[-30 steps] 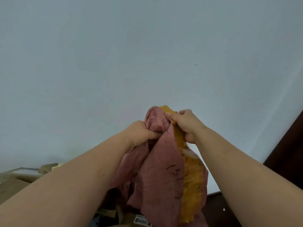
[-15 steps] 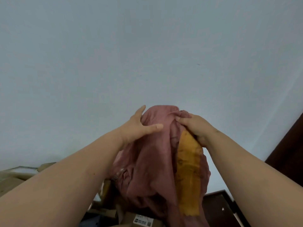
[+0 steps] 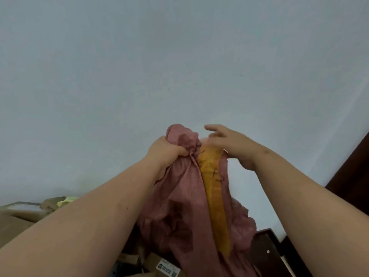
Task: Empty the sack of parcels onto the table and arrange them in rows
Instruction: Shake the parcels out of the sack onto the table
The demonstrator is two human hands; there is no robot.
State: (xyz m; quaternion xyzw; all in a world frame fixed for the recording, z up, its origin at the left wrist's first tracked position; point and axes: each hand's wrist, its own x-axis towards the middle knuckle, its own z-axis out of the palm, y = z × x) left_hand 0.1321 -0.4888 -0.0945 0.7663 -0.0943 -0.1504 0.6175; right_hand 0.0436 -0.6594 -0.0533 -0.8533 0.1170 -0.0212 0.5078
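Since the earlier frame, right hand (image 3: 231, 144) has released the sack (image 3: 185, 196), fingers now spread; left hand (image 3: 165, 151) has clenched its bunched top. Sack hangs upended above parcels (image 3: 169, 269) at near edge. Emptying step; next, regrip and shake.

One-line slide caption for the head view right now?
Left hand grips the raised pink sack while the open right hand hovers by its yellow stripe, parcels below.
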